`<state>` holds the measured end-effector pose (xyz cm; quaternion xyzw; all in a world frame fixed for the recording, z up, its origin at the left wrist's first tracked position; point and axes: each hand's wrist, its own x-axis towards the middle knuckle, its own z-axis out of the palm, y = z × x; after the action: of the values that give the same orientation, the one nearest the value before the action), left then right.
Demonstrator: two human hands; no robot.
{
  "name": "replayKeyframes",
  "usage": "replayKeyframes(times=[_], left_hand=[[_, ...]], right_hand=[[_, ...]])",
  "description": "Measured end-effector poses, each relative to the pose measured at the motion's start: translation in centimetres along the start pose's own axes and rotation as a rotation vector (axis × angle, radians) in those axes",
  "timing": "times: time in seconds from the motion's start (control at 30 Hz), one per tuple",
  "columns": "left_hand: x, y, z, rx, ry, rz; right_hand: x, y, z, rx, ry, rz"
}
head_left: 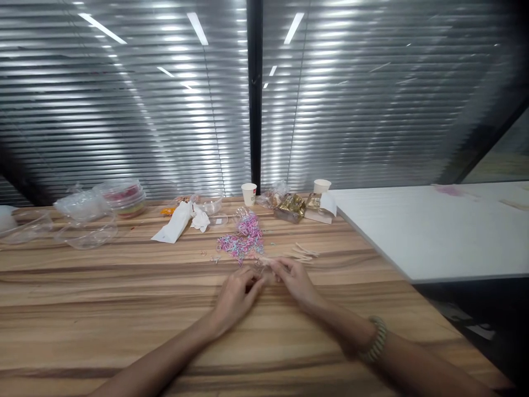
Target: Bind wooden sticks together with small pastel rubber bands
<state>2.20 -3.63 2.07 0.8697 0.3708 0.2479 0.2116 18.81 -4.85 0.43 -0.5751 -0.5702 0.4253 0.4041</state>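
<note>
Bare forearms (177,350) reach over the brown wood-grain counter (82,314); remotely, I watch the right hand (295,281) pinch what seems a pale slim stick (265,259), the left hand (235,295) curled, its hold unclear. Small pink-purple-blue loops (242,243) lie loose just beyond; I judge nothing finished, much left.

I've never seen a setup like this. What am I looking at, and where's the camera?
There's no machine here: a person works with bare hands. The single picture comes from a camera worn on the head, looking forward and down. On the wooden table lie a pile of small pink, purple and blue pieces, some pale sticks, a white tissue, a paper cup and gold wrapping. The left hand and right hand meet just in front of the pile. The right seems to pinch something small and pale, too blurred to name.
</note>
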Motion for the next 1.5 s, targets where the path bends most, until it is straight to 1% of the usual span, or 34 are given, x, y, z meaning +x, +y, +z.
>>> replayKeyframes(times=[0.07, 0.1, 0.2, 0.27, 0.4, 0.5, 0.6, 0.7, 0.77, 0.83, 0.93, 1.0, 1.03, 1.1, 1.17, 1.2, 1.27, 1.33, 1.4, 1.43, 1.5], left_hand=[[-0.4, 0.2, 0.3, 0.088, 0.005, 0.095], [-0.6, 0.3, 0.5, 0.149, 0.007, 0.166], [-1.0, 0.3, 1.1, 0.336, 0.043, 0.410], [-1.1, 0.3, 1.3, 0.391, 0.083, 0.502], [-0.8, 0.2, 0.9, 0.320, 0.146, 0.559], [-0.6, 0.3, 0.2, 0.247, 0.209, 0.662], [-0.4, 0.5, -0.5, 0.230, 0.279, 0.762], [-0.3, 0.4, -1.0, 0.229, 0.360, 0.787], [-0.3, 0.2, -1.1, 0.196, 0.349, 0.781], [-0.3, 0.1, -1.3, 0.111, 0.264, 0.764], [-0.4, 0.1, -1.7, -0.064, 0.119, 0.713], [-0.5, 0.1, -2.0, -0.171, 0.054, 0.611], [-0.5, 0.1, -2.0, -0.228, 0.031, 0.519], [-0.4, -0.1, -2.0, -0.394, -0.033, 0.279], [-0.1, -0.3, -1.7, -0.651, -0.107, 0.053], [0.1, -0.4, -1.5, -0.795, -0.148, -0.030], [0.5, -0.6, -1.0, -1.071, -0.232, -0.136], [0.7, -0.6, -0.7, -1.272, -0.297, -0.239], [0.8, -0.5, -0.5, -1.394, -0.317, -0.356], [0.7, -0.5, -0.5, -1.424, -0.309, -0.401], [0.7, -0.5, -0.6, -1.430, -0.256, -0.437]], right_hand=[[0.1, 0.2, 0.0, -0.005, 0.051, 0.004], [0.1, 0.3, 0.0, -0.011, 0.055, -0.006], [0.1, 0.8, 0.2, -0.040, 0.015, -0.034], [0.1, 1.1, 0.4, -0.055, -0.011, -0.036], [0.0, 1.5, 0.7, -0.074, -0.007, -0.067], [-0.2, 1.6, 0.8, -0.088, -0.007, -0.103], [-0.4, 1.3, 0.8, -0.125, -0.072, -0.094], [-0.7, 0.9, 0.9, -0.152, -0.148, -0.070], [-1.0, 0.6, 0.9, -0.146, -0.175, -0.068], [-1.4, 0.3, 1.0, -0.130, -0.186, -0.084], [-1.9, -0.1, 1.0, -0.104, -0.192, -0.118], [-2.1, -0.3, 1.0, -0.086, -0.188, -0.135], [-2.1, -0.3, 1.0, -0.075, -0.177, -0.140], [-2.2, -0.3, 1.0, -0.053, -0.142, -0.150], [-2.2, -0.1, 1.0, -0.043, -0.115, -0.165], [-2.2, -0.1, 1.0, -0.047, -0.114, -0.178], [-2.3, 0.1, 1.0, -0.075, -0.139, -0.215], [-2.5, 0.1, 1.0, -0.134, -0.181, -0.262], [-2.6, 0.2, 1.0, -0.218, -0.219, -0.328], [-2.5, 0.2, 1.0, -0.268, -0.232, -0.377], [-2.2, 0.6, 0.9, -0.375, -0.229, -0.488]])
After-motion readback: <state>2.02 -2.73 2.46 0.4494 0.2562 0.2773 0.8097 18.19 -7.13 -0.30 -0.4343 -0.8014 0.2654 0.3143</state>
